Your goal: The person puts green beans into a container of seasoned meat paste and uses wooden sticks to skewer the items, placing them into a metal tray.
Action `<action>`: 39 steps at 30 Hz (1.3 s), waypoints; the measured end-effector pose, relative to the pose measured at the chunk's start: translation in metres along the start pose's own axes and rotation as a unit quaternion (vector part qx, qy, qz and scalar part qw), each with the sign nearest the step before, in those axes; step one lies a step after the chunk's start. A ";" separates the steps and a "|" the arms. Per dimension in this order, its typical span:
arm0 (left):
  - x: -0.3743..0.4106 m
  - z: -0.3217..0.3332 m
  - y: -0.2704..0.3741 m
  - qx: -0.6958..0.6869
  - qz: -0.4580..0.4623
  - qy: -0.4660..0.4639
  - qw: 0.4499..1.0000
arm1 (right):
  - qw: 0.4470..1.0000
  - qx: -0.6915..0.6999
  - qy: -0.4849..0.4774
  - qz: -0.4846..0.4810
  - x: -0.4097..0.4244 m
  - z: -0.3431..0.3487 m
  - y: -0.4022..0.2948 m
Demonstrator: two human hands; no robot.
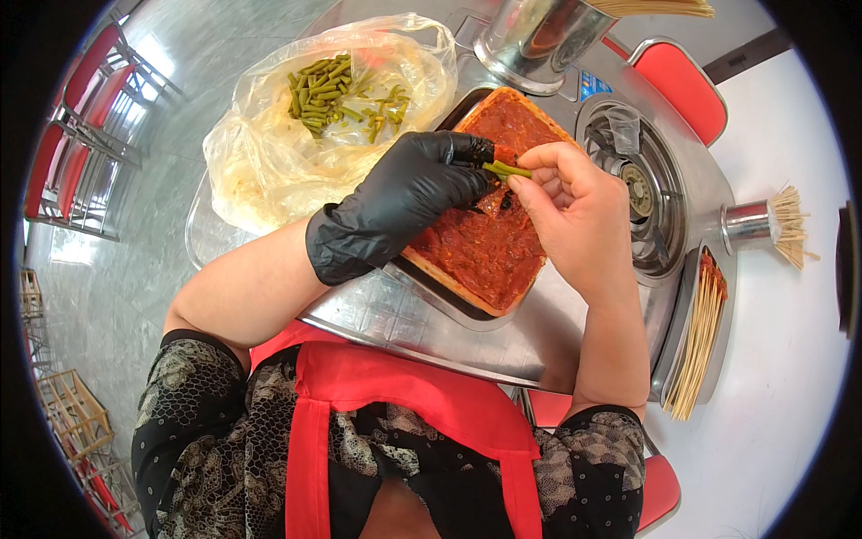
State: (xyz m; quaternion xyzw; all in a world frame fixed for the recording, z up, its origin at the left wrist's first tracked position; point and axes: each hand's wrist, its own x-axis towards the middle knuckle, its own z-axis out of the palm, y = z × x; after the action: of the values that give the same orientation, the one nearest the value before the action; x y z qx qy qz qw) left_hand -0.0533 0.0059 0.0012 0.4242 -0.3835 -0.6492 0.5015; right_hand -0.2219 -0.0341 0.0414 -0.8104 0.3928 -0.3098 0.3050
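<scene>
My left hand [411,195], in a black disposable glove, pinches a thin slice [493,201] coated in red sauce; whether it is meat cannot be told. Bare, my right hand [572,209] grips the right ends of short cut green stalks [506,170] between thumb and forefinger. The stalks' left ends meet the gloved fingertips and the slice. Both hands are over a rectangular tray [431,276] filled with red, sauce-coated food [485,256]. Beyond my left hand, an open clear plastic bag [262,162] holds more cut green stalks [323,94].
On the metal table [377,303] stand a large steel container [532,40] of skewers and a round recessed burner [636,188] with a plastic cup [623,121] on it. At right are a smaller steel cup [747,226] of sticks and a tray [714,364] of loaded skewers [697,337].
</scene>
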 end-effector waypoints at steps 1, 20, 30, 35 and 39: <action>0.000 0.000 -0.001 0.001 0.002 0.000 1.000 | 1.000 0.003 -0.006 0.003 0.000 0.000 0.000; -0.001 0.002 0.002 -0.001 0.015 -0.004 1.000 | 0.997 -0.013 0.048 -0.057 -0.002 0.000 0.000; 0.001 -0.001 0.000 0.013 0.017 -0.017 1.000 | 0.983 -0.113 0.049 -0.139 -0.004 0.007 0.009; 0.000 0.002 0.002 0.023 0.014 -0.007 1.000 | 0.981 -0.126 0.040 -0.144 -0.003 0.008 0.010; 0.000 -0.001 0.000 -0.010 0.013 -0.017 1.000 | 0.980 -0.131 0.036 -0.143 -0.003 0.007 0.010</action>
State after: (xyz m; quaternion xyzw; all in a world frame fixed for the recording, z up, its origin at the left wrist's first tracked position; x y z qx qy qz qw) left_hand -0.0525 0.0058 0.0005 0.4028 -0.3910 -0.6538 0.5074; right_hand -0.2227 -0.0353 0.0286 -0.8795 0.3204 -0.3251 0.1344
